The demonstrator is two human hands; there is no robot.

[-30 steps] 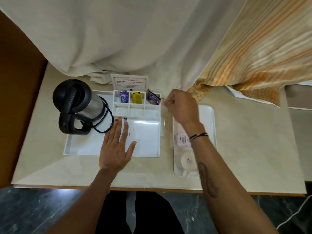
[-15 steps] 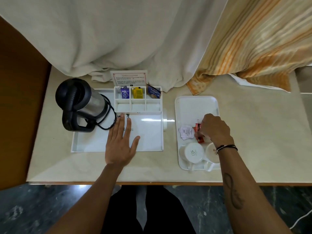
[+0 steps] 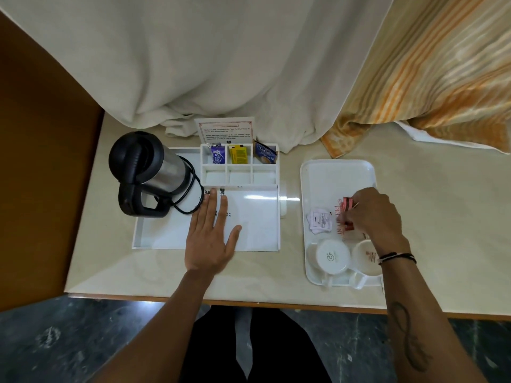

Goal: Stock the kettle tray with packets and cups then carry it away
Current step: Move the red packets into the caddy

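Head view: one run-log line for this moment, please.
left hand: flat on kettle tray | right hand: gripping red packets over side tray | cups: unmoved on side tray

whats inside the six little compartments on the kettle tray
The back row holds one packet each: a purple packet, a yellow packet and a blue tea packet. The three front compartments look empty, though their near walls hide part of the floors.

Kettle (image 3: 150,172) on the kettle tray (image 3: 257,233), left of the serving tray (image 3: 331,175) holding two cups (image 3: 331,257)
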